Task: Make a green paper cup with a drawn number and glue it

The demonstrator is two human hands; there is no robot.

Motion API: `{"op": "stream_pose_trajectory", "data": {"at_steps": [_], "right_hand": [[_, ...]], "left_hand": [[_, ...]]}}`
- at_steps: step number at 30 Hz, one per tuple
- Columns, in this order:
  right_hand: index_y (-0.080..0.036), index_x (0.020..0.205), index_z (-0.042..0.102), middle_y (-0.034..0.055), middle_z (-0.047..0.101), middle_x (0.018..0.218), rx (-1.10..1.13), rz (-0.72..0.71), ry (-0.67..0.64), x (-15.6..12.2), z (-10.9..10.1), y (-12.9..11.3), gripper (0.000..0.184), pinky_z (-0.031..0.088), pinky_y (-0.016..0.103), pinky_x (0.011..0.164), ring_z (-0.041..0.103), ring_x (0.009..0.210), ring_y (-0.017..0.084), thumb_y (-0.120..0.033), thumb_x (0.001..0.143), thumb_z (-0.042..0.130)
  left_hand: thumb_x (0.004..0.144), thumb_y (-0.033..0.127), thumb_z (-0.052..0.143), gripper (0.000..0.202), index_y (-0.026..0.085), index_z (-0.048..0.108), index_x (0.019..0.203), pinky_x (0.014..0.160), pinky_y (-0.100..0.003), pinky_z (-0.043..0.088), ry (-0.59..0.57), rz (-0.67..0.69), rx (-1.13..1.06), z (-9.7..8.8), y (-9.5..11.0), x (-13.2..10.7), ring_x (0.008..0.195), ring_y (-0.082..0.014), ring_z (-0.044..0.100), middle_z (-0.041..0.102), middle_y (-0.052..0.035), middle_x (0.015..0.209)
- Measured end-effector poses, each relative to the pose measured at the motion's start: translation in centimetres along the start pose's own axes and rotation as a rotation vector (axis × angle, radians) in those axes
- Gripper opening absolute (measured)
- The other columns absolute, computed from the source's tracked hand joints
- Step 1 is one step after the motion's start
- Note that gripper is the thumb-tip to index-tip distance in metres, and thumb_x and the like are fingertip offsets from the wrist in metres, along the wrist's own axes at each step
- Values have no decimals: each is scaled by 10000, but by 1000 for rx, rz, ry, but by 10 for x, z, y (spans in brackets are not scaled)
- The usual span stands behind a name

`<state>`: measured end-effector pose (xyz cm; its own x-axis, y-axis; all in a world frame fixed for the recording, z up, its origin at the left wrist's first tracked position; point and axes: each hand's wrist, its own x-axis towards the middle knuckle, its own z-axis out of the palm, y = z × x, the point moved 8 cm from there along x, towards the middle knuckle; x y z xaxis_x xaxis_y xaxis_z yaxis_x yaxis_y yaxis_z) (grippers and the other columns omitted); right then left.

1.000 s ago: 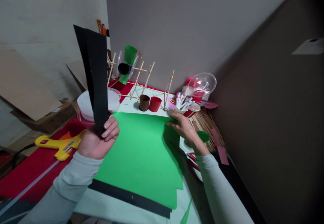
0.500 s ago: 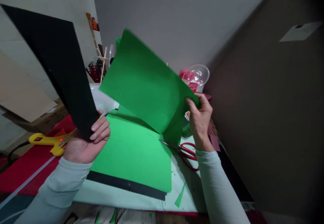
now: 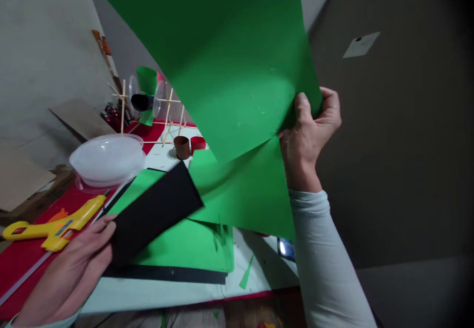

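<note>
My right hand is closed on the edge of green paper sheets, lifted high so they fill the top of the view. One sheet hangs lower in front of the table. My left hand grips a black paper strip at its near end; the strip lies low and tilted over more green paper on the table. A black sheet pokes out under that green paper.
A yellow glue gun lies on the red mat at left. A clear plastic bowl stands behind it. Further back are a wooden stick frame with a green cup, and brown and red cups.
My right hand has raised the green sheets much higher, up toward the camera. My left hand has lowered the black strip from upright to nearly flat over the table.
</note>
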<state>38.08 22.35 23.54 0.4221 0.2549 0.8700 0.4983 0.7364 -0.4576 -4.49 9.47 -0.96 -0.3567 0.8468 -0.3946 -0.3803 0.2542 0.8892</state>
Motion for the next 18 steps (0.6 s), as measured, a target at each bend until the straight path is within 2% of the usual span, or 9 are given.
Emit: {"op": "stream_pose_trajectory", "data": {"at_steps": [3,6,8,10,12,14,16,18], "right_hand": [[-228,949,546,-11,533,846,10,45,-25,7,3,4,72,505,368,790,613,825,182,-297,931,551],[-212,942,553,6,568,863,-41,148,-38,-5,4,10,83,497,372,818,596,831,187,-270,888,575],[-207,932,558,20,598,883,-70,224,-58,-21,7,16,99,492,383,847,595,842,195,-273,864,586],[-202,922,562,37,622,893,-75,272,-77,-38,9,21,98,492,396,861,605,851,206,-272,856,573],[-196,917,567,58,642,912,-72,297,-90,-50,10,25,94,491,402,876,615,880,216,-262,851,555],[-195,919,569,69,654,930,-72,309,-100,-55,11,26,97,489,397,883,618,898,219,-257,848,546],[-200,916,568,61,657,920,-76,303,-107,-53,10,24,95,489,383,869,617,884,213,-261,845,551],[-206,913,569,45,651,900,-79,285,-116,-45,8,19,96,487,371,852,615,866,208,-271,842,570]], "left_hand": [[508,332,925,377,388,771,847,680,-157,584,-71,-43,81,-4,-11,0,815,-174,690,744,37,850],[593,479,888,296,371,782,848,770,-237,600,-245,49,224,13,-4,-10,942,-238,706,760,-12,924],[733,514,793,193,342,773,818,901,-320,583,-412,137,309,38,3,-22,1072,-278,692,761,-45,1073],[835,525,695,220,319,750,780,1015,-450,537,-629,193,377,71,4,-38,1152,-325,676,725,-57,1256],[899,502,628,245,296,736,822,1130,-524,432,-843,298,484,106,1,-53,1305,-341,591,633,-59,1434],[960,437,554,234,284,705,869,1187,-544,353,-983,436,727,134,-10,-63,1373,-312,536,553,-47,1525],[999,373,481,240,276,693,942,1195,-522,360,-1089,563,913,151,-26,-66,1406,-283,506,518,-49,1549],[1012,321,448,265,279,689,1114,1216,-503,331,-1096,712,1006,158,-36,-63,1455,-265,438,514,-56,1547]]}}
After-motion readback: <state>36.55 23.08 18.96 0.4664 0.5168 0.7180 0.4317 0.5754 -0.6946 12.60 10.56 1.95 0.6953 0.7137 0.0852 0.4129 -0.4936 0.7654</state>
